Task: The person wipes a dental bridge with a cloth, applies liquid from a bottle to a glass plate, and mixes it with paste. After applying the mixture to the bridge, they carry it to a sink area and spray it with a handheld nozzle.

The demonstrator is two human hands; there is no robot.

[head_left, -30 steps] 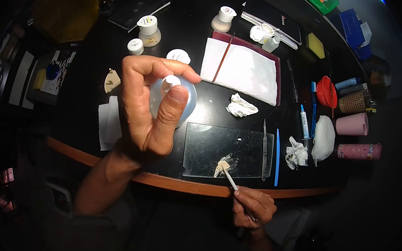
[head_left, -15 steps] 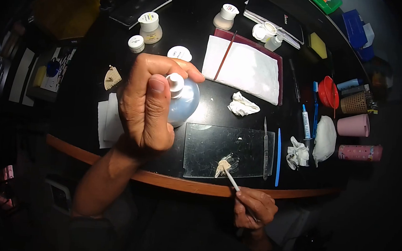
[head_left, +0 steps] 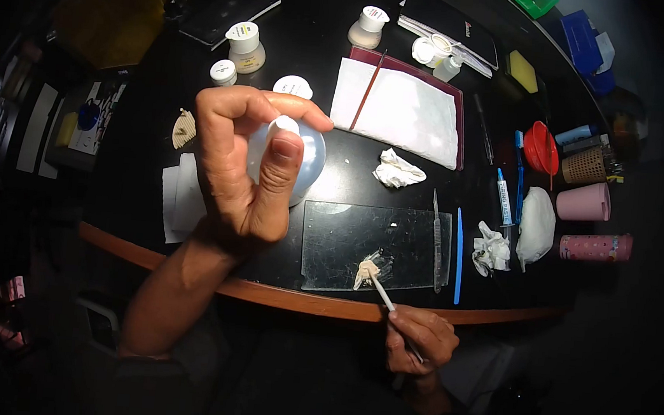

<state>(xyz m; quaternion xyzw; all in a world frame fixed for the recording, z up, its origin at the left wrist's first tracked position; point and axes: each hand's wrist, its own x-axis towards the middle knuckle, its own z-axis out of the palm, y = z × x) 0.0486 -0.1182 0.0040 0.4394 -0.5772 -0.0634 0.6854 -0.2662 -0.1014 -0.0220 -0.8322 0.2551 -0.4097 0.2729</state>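
My left hand (head_left: 245, 177) is closed round the white cap of a translucent squeeze bottle (head_left: 310, 165), the thumb lying across the cap's near side and the fingers curled behind it. The hand hides much of the bottle. Between the fingertips of my right hand (head_left: 421, 339) is a thin whitish spatula-like stick (head_left: 385, 298). Its tip touches a small heap of cream-coloured paste (head_left: 366, 273), which is smeared on a dark glass slab (head_left: 333, 239). A scalpel-like metal tool (head_left: 438, 251) lies along the slab's right side.
A blue stick (head_left: 458, 256) lies right of the slab. Crumpled tissue (head_left: 399, 170) sits behind it. Farther back, a red-handled brush (head_left: 368, 93) rests on a folded white cloth (head_left: 410, 112). Labelled jars (head_left: 246, 49) stand at the back left, and a pink cup (head_left: 583, 201) at the right.
My left thumb and fingers have shifted on the bottle's cap, the thumb now covering more of it. My right hand and the stick have hardly moved. The whole view has shifted slightly.
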